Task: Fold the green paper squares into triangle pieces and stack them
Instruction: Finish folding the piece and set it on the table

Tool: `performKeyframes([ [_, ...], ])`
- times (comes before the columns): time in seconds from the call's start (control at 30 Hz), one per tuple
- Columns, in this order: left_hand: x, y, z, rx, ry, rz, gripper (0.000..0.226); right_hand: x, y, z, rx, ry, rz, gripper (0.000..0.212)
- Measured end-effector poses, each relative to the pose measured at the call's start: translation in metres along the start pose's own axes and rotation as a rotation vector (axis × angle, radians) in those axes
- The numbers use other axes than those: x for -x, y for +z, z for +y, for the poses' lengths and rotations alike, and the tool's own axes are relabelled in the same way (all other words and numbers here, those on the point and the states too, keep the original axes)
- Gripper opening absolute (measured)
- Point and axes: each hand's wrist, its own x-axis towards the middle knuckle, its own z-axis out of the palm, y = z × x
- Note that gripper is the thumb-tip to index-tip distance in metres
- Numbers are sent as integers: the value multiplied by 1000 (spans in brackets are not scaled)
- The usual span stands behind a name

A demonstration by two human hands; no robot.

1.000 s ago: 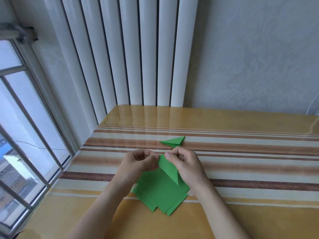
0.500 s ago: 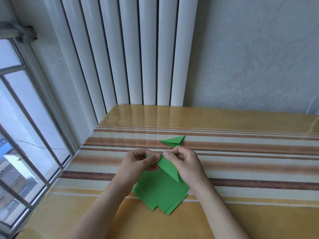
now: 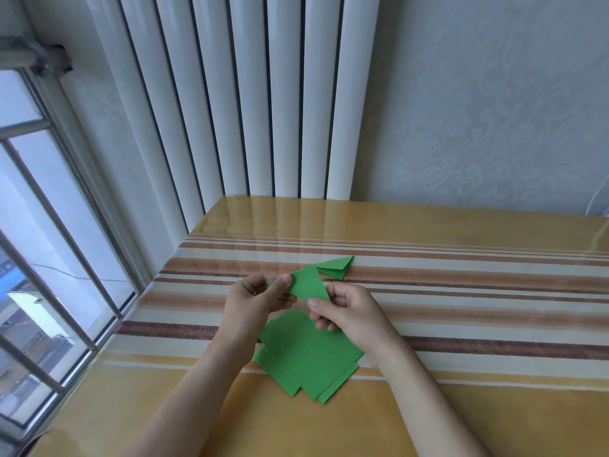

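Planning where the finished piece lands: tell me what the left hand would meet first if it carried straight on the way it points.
The left hand, gripping the folded triangle, points away toward the far table. First in that line looks to be the finished triangle lying there, though depth is hard to judge.

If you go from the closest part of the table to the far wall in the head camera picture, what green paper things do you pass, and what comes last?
pile of green paper squares → triangle piece held in the left hand → finished triangle piece lying on the table → white radiator at the wall.
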Motion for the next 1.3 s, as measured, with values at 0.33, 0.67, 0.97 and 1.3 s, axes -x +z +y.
performKeyframes([
  [0.33, 3, 1, -4, -168, -10, -211, 22, -1, -7, -1, -213, -5, 204, 19],
  [0.67, 6, 2, -3, -262, 47, -223, 14, 0, 5, 2, 18, -46, 124, 16],
  [0.97, 6, 1, -5, -414, 96, -219, 18, 3, 3, -3, -32, 22, 186, 16],
  [1.3, 5, -1, -1, -437, 75, -232, 23, 4, 4, -6, -50, 8, 282, 31],
])
